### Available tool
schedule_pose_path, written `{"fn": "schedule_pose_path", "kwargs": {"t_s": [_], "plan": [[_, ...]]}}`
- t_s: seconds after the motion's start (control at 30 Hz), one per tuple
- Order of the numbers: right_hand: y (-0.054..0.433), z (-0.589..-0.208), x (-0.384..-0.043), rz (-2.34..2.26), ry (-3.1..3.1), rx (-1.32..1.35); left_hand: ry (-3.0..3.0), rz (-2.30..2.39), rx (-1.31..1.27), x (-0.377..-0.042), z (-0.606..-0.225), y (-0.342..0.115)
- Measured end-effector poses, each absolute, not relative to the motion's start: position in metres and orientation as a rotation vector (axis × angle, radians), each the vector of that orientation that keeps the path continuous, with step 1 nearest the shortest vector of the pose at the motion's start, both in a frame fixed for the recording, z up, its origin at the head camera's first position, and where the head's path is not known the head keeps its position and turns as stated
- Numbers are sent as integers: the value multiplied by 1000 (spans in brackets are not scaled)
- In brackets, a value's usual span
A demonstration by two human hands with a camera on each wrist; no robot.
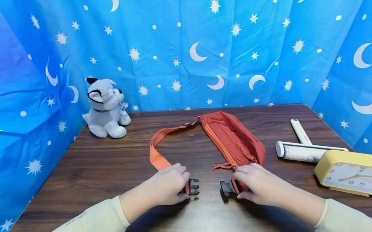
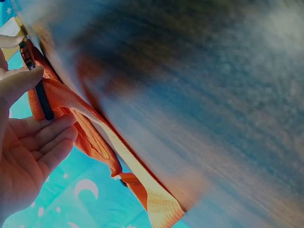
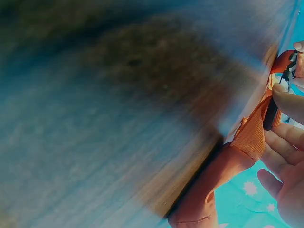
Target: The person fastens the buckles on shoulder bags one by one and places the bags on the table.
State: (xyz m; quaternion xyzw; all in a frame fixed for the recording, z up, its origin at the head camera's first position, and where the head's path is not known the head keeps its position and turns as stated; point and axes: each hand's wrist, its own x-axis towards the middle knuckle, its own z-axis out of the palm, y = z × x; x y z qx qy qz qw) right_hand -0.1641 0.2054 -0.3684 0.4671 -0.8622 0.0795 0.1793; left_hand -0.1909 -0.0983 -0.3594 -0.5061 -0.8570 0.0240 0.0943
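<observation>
A rust-red waist bag (image 1: pixel 233 135) with an orange zipper lies on the table, its orange strap (image 1: pixel 159 157) looping out to the left. My left hand (image 1: pixel 169 185) pinches the strap end that carries the black pronged buckle half (image 1: pixel 194 187). Opposite it, my right hand (image 1: pixel 258 183) pinches the black socket half of the buckle (image 1: pixel 227 189) at the bag's side. The two halves face each other, apart, with a gap of tabletop between them. In the left wrist view, thumb and fingers hold the black buckle piece (image 2: pixel 43 100) from both sides.
A grey and white plush dog (image 1: pixel 106 108) sits at the back left of the wooden table (image 1: pixel 93 169). On the right lie a white lint roller (image 1: pixel 303 151) and a yellow alarm clock (image 1: pixel 359 174), beside my right forearm. A blue star-and-moon curtain (image 1: pixel 167 58) surrounds the table.
</observation>
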Motion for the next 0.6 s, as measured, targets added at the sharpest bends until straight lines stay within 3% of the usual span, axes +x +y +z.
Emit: {"fn": "schedule_pose_path", "kwargs": {"t_s": [0.6], "plan": [[203,-364,-164,261,-2433,1300,-2512,97,-1497,-189,-354,-92]]}}
